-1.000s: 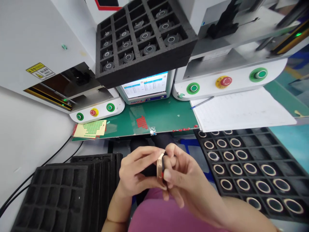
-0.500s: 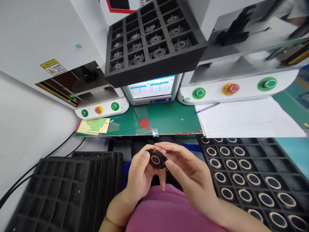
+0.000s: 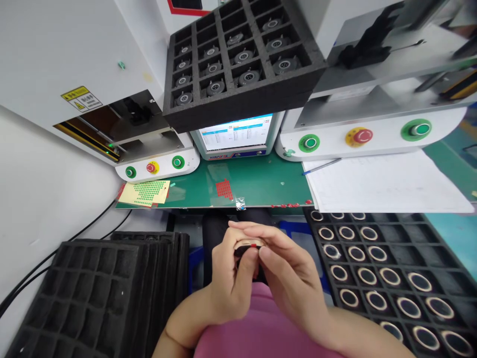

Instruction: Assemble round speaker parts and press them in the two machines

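You hold a small round black part (image 3: pixel 246 247), rimmed in gold. It lies nearly edge-on, a red tab showing on top. It sits off the worktop's near edge.

This is a factory assembly station: white machines (image 3: pixel 372 114) with green start buttons (image 3: pixel 309 143) and red emergency stops (image 3: pixel 359 135), a small monitor (image 3: pixel 235 135), and black foam trays (image 3: pixel 242 64) of round parts crowd a green tabletop (image 3: pixel 261 181).
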Available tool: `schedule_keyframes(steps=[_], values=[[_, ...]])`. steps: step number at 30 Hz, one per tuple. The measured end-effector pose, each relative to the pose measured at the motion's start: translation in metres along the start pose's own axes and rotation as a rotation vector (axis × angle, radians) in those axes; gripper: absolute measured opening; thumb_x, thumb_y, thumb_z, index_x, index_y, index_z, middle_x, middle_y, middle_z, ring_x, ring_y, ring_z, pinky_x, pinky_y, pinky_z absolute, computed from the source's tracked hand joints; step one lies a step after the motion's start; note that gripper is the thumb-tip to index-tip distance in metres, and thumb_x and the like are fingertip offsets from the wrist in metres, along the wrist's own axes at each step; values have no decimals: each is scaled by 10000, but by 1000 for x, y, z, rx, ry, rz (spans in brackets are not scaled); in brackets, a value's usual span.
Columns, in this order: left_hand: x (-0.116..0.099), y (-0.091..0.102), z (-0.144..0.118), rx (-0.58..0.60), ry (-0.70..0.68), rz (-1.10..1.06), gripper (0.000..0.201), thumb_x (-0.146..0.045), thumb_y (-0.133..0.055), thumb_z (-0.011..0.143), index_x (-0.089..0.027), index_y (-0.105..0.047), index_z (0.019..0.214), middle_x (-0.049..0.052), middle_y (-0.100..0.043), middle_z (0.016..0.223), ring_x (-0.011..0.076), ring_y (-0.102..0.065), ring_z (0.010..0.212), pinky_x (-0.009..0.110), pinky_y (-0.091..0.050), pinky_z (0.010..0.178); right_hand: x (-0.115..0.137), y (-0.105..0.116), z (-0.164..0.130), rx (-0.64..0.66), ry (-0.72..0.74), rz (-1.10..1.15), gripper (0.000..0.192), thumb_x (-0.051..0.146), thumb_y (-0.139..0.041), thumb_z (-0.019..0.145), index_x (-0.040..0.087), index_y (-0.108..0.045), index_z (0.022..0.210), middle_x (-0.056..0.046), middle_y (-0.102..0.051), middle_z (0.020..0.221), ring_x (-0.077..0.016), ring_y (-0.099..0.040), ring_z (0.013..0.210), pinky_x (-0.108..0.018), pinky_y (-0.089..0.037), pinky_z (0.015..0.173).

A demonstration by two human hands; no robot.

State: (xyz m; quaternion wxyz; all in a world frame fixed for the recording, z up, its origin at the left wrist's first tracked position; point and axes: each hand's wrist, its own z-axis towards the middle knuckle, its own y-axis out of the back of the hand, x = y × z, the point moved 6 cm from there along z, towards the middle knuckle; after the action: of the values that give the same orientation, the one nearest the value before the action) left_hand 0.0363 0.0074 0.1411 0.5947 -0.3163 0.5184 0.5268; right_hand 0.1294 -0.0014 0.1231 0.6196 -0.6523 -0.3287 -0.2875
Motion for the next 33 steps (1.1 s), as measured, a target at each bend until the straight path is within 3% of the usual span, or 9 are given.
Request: schedule_keyframes(steps=[2,7,14,19,26,29,31,33], values=[[-6,-1,2,35,-39,36,136,-234,-417,1001,-197,-543,1036,5,-624,797,87,-536,595,190,-453,549,1,-2,0,2,9,15,149,301,-628,913,292,-739,1013,-47,-730,1145,-182,-691,1013,-288,-577,850],[-16,-2,5,87,-135,181,147,-224,-417,987,-187,-531,1072,38,-665,871,134,-640,733,235,-508,654,3,-3,1,-50,32,5,146,262,-614,896,278,-740,968,-44,-752,1039,-190,-711,930,-299,-584,789],[-25,-3,5,37,-297,453,155,-211,-410,964,-193,-533,1057,39,-680,805,157,-659,680,254,-518,615,0,-4,-1,-168,144,-3,248,191,-551,856,289,-778,846,-6,-759,890,-194,-714,902,-395,-525,973],[-24,-6,7,41,-318,528,120,-149,-416,923,-194,-519,967,28,-678,745,135,-624,554,236,-479,518,-4,-3,-2,-264,113,8,259,218,-538,849,277,-778,773,-16,-751,859,-198,-703,923,-362,-524,929],[-20,-10,8,72,-370,573,122,-167,-428,910,-177,-548,923,29,-656,633,162,-618,512,264,-466,510,-2,-3,-2,-253,133,40,267,232,-534,881,268,-752,732,-6,-728,814,-176,-697,806,-375,-524,962],[-17,-9,8,91,-302,364,111,-192,-462,928,-179,-572,939,54,-703,759,144,-627,553,245,-463,511,1,1,-5,-208,79,-11,228,288,-517,940,251,-730,866,-26,-735,842,-180,-699,791,-351,-571,846],[-10,-7,9,86,-133,-35,130,-255,-465,962,-183,-573,949,45,-695,792,112,-587,522,216,-452,482,9,3,-8,-116,124,-87,194,314,-540,950,270,-673,1085,-48,-739,975,-191,-708,857,-340,-585,807],[0,-11,9,103,101,-518,208,-336,-443,985,-175,-551,910,19,-646,701,79,-489,432,181,-394,408,22,3,-13,1,300,-213,347,258,-645,880,289,-590,1221,-70,-701,1142,-228,-683,1036,-395,-562,922]])
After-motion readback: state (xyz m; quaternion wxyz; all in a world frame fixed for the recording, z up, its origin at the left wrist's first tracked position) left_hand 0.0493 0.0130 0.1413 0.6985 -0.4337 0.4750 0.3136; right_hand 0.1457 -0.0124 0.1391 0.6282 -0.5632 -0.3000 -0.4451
